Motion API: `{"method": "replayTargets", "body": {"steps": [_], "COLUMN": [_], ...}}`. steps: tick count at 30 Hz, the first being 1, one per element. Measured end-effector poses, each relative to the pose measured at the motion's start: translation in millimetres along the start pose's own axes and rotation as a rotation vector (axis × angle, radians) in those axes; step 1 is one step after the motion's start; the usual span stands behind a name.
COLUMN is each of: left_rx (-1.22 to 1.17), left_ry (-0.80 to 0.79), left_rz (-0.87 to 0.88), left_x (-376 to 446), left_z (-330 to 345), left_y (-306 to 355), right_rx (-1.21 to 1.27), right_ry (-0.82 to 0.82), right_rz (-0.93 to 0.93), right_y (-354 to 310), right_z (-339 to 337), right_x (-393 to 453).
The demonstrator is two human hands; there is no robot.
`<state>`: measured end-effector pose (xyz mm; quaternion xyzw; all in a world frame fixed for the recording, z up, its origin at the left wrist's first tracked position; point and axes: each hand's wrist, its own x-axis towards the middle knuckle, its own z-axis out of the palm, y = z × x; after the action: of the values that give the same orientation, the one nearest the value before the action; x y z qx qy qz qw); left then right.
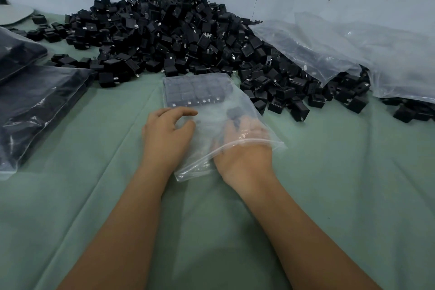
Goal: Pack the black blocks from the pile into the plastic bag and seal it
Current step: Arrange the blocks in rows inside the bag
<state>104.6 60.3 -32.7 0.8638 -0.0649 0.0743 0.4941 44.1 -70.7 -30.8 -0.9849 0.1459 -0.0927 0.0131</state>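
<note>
A big pile of black blocks [179,37] lies against the back wall. In front of it a clear zip bag [207,101] rests flat on the green cloth, mouth toward me, with a row of several blocks packed at its far end. My right hand [244,148] is pushed inside the bag's mouth, its fingers closed on one black block [235,113]. My left hand [169,134] rests on the bag's left edge, fingers curled and pinching the plastic.
Filled bags of blocks [37,106] lie stacked at the left. A heap of empty clear bags [353,47] covers the pile's right side. Loose blocks [303,108] spread to the right of the bag. Green cloth [211,231] covers the table near me.
</note>
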Motion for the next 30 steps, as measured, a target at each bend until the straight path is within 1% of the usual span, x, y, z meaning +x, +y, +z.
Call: {"method": "replayTargets", "body": {"steps": [2, 4, 7, 9, 11, 13, 16, 19, 21, 22, 24, 27, 30], "left_rx": [0.034, 0.112, 0.334, 0.405, 0.411, 0.408, 0.423, 0.434, 0.431, 0.426, 0.409, 0.387, 0.367], "left_ry": [-0.003, 0.009, -0.033, -0.061, -0.072, -0.075, -0.076, -0.077, -0.07, -0.066, -0.059, -0.055, -0.055], "left_rz": [0.043, 0.126, 0.225, 0.223, 0.214, 0.216, 0.216, 0.215, 0.213, 0.212, 0.209, 0.202, 0.199], "left_x": [-0.8, -2.6, -3.9, -3.4, -3.8, -4.5, -3.8, -2.2, -1.4, -1.3, -0.9, -0.7, -0.5], "left_z": [-0.2, 0.8, 3.4, 4.0, 3.6, 3.2, 3.2, 4.5, 5.4, 5.8, 6.3, 6.0, 6.1], "left_y": [0.4, 0.9, -1.4, -3.2, -3.2, -2.7, -3.4, -4.2, -3.9, -3.6, -3.7, -4.2, -4.5], "right_rx": [0.042, 0.056, -0.102, -0.136, -0.109, -0.102, -0.142, -0.333, -0.43, -0.441, -0.414, -0.337, -0.269], "right_ry": [-0.038, -0.095, -0.235, -0.315, -0.341, -0.368, -0.312, -0.219, -0.232, -0.249, -0.244, -0.182, -0.14], "right_rz": [-0.001, 0.015, 0.005, 0.039, 0.092, 0.088, 0.066, 0.026, -0.072, -0.089, -0.1, -0.09, -0.022], "right_y": [-4.3, -8.9, -14.0, -15.4, -18.5, -24.6, -29.6, -30.6, -34.2, -36.0, -37.8, -34.0, -27.2], "right_z": [-2.1, -1.5, 3.0, 5.1, 7.6, 8.7, 6.0, -2.4, -5.9, -9.2, -14.3, -13.0, -10.9], "right_x": [1.6, 7.7, 21.7, 28.8, 35.0, 36.1, 36.1, 40.8, 49.7, 54.1, 59.0, 55.0, 45.0]}}
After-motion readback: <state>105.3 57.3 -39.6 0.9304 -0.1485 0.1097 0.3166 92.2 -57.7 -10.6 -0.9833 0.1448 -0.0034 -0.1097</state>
